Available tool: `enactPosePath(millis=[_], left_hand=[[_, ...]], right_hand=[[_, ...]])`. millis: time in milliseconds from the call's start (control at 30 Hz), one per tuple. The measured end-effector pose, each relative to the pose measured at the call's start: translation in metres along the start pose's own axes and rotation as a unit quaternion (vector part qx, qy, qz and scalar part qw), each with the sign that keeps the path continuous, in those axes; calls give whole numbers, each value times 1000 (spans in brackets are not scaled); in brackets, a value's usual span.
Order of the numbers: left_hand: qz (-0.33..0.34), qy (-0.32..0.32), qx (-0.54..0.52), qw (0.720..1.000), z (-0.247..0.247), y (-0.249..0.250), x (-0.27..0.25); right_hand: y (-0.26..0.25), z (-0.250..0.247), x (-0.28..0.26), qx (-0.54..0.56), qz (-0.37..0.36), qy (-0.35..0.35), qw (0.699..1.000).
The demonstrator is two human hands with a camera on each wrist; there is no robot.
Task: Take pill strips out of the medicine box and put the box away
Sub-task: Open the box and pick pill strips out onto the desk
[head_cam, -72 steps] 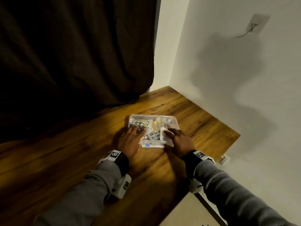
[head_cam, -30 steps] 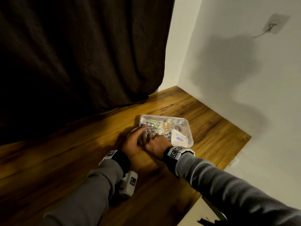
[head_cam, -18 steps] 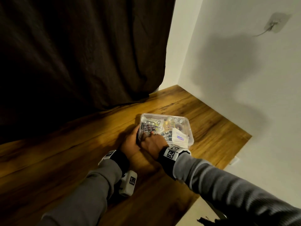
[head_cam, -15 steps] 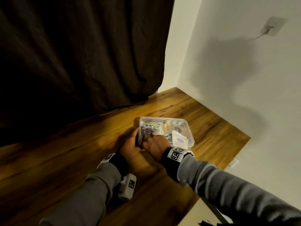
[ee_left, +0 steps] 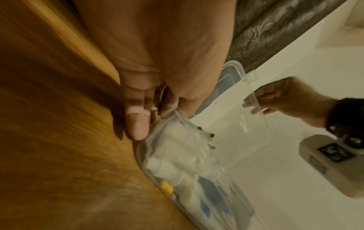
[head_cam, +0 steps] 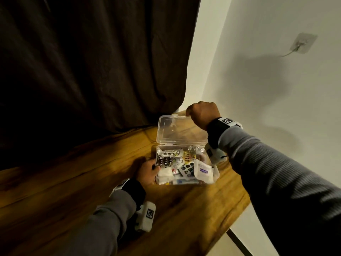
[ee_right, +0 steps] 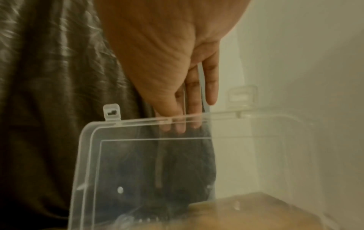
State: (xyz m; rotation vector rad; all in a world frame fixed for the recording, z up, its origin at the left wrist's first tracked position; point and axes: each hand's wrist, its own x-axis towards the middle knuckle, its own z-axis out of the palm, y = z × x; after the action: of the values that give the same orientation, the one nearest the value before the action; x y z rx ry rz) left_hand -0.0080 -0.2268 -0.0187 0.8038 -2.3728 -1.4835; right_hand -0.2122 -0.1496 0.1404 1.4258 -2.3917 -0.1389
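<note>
The left hand (head_cam: 147,171) braces the near-left corner of the clear plastic medicine box (head_cam: 215,175), fingers (ee_left: 138,124) fairly straight and pressed together against its wall, gripping nothing. The box sits on the brown wooden table (head_cam: 73,182) near its far-right corner, packed with foil pill strips (head_cam: 166,160) and white sachets (head_cam: 203,171). The right hand (head_cam: 202,112) pinches the top edge of the hinged transparent lid (head_cam: 177,132), which stands roughly upright. To complete the opening cleanly, keep the base pinned, swing the lid fully back, then release it to free that hand for the strips.
</note>
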Motion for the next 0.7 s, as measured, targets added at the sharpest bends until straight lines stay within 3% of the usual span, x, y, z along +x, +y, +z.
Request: enactPosePath(millis=[167,300,467,567,700], left_hand=[[13,-31,42,999,-6,-14,-23],[21,-11,81,996,-3,-23,-38],[49,32,92,994,3,-23,-49],[27,31,70,997,7,-26,-53],[-6,24,28,999,13,-37,-60]], right_hand=[[16,27,-2,26,28,17,999],[21,49,-16,96,90,-25,991],[23,58,-60,178,93,-29,979],[19,61,-103,264,104,-30,958],[11,67,-173,389,110,-103,909]])
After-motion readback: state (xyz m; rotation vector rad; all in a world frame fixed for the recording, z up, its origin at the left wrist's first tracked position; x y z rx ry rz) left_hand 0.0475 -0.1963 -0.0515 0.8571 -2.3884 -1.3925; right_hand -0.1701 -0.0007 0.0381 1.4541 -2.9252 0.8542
